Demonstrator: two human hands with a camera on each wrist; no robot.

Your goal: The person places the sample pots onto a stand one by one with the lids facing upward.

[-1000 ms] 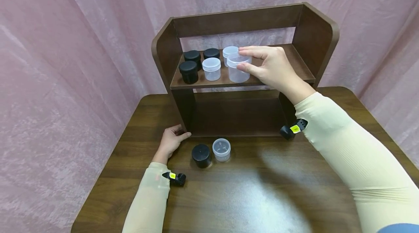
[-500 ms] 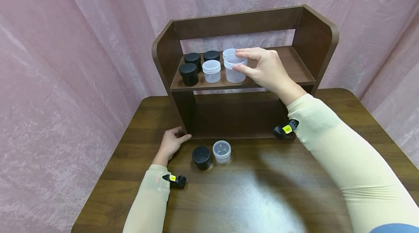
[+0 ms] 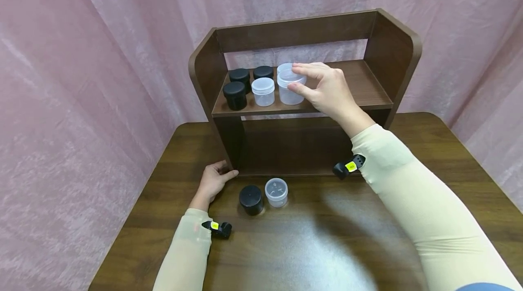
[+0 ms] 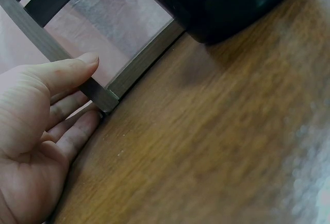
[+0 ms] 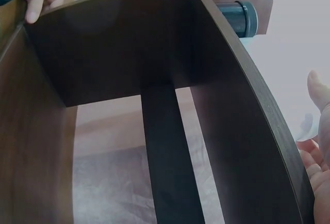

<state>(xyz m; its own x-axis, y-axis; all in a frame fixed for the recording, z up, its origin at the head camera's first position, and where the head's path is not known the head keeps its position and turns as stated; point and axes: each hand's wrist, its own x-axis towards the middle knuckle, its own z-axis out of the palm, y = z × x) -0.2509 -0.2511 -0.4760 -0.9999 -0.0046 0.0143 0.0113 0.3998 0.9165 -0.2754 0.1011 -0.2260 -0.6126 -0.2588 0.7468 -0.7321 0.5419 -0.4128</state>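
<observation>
In the upper centre of the head view, we see the right hand (image 3: 330,91) pinching a translucent, round plastic jar (image 3: 289,96) between thumb and fingers, and we cannot tell whether it touches the dark brown wooden shelf (image 3: 359,81) below it. Left of centre, the left hand (image 3: 212,182) grips this shelf's lower front corner, near a black, round plastic jar (image 3: 251,200) on the brown wooden table (image 3: 282,254).
</observation>
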